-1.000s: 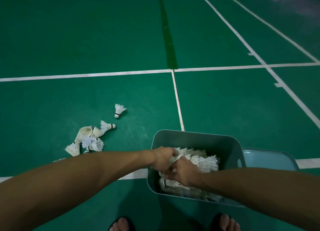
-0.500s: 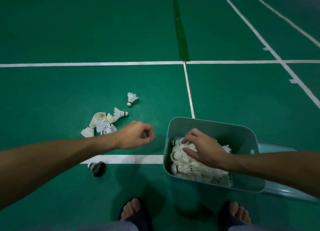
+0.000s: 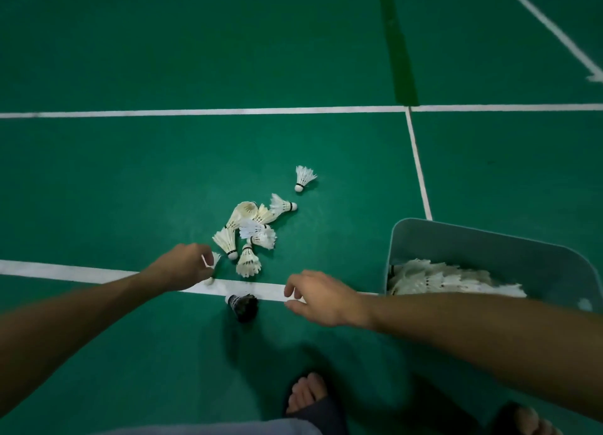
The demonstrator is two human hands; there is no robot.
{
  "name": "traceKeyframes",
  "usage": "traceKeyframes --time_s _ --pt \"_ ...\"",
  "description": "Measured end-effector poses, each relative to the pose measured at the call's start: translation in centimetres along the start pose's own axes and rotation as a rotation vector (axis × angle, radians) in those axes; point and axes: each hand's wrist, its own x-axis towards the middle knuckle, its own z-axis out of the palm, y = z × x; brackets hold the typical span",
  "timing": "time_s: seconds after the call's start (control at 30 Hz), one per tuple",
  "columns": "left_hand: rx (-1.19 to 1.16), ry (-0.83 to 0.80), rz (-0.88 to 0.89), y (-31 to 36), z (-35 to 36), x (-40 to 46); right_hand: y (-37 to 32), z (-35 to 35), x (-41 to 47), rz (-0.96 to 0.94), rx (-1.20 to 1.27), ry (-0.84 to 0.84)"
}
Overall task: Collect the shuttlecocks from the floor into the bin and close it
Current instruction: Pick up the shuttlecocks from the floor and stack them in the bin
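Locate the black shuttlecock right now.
Head view, lower centre: the black shuttlecock lies on the floor at the near white line, between both hands, nearer than the white pile.

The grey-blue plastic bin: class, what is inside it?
The grey-blue plastic bin holds a heap of white feather shuttlecocks. Its bottom is covered by them, its near side by the right forearm.

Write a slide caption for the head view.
Left hand grips a white shuttlecock; right hand reaches beside the bin.

My arms are bare up to the edge of view, no sleeves, no watch, no rings on my left hand [image 3: 182,266] or right hand [image 3: 321,299]. I wear dark open-toe slippers [image 3: 321,408] and light grey shorts [image 3: 228,429].
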Motion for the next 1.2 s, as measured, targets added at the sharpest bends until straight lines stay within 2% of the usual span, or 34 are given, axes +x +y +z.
traceKeyframes --time_s 0.13,0.2,0.33,0.5,0.63,0.87,1.0,1.2 --pt "0.06 -0.006 -0.009 -1.8 1.8 1.8 -2.9 5.9 4.7 0.193 0.524 -0.023" --pt "0.098 0.012 0.003 -2.2 2.5 2.7 -4.3 8.6 6.9 0.224 0.696 -0.003" --pt "0.131 0.033 0.023 -2.5 3.7 4.4 -5.8 12.1 9.8 0.287 0.827 -0.024" --pt "0.039 -0.002 0.03 -2.3 5.7 6.5 -4.3 11.7 10.6 0.327 0.908 0.015" --pt "-0.016 -0.01 0.028 -0.4 6.8 7.7 -2.2 10.9 9.2 0.379 0.905 0.08" --pt "0.046 0.098 0.058 3.9 5.9 7.8 -0.5 7.3 4.9 0.443 0.766 0.161" --pt "-0.013 0.088 0.161 5.8 2.7 5.3 -0.3 1.2 1.1 0.347 0.598 0.24" --pt "-0.083 0.142 0.426 13.0 -3.3 0.4 1.4 -9.5 -6.5 0.239 0.321 0.281"
